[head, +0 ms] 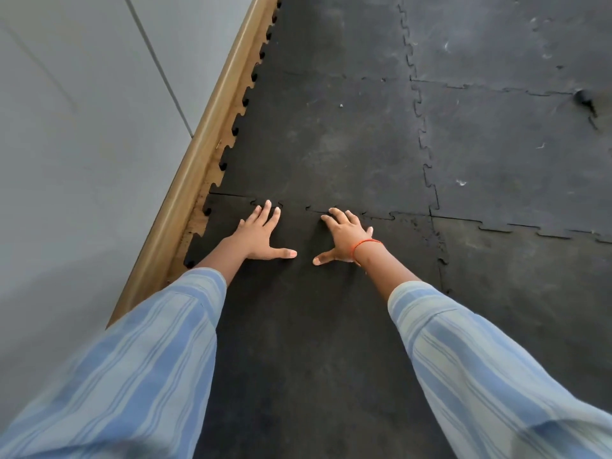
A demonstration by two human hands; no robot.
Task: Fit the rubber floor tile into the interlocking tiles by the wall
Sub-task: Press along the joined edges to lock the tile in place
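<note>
A black rubber floor tile [298, 326] lies flat beneath me, beside the wall. Its toothed far edge meets the neighbouring interlocking tile [324, 144] along a jagged seam [377, 215]. My left hand [261, 235] rests palm down on the tile near that seam, fingers spread, fingertips at the joint. My right hand [344, 238], with an orange thread on its wrist, also lies flat with fingers apart, fingertips on the seam. Neither hand holds anything.
A wooden skirting board [198, 167] runs along the grey wall [82, 144] on the left, with the tiles' toothed edges against it. More black interlocking tiles [513, 154] cover the floor to the right. A small dark object [584, 99] lies far right.
</note>
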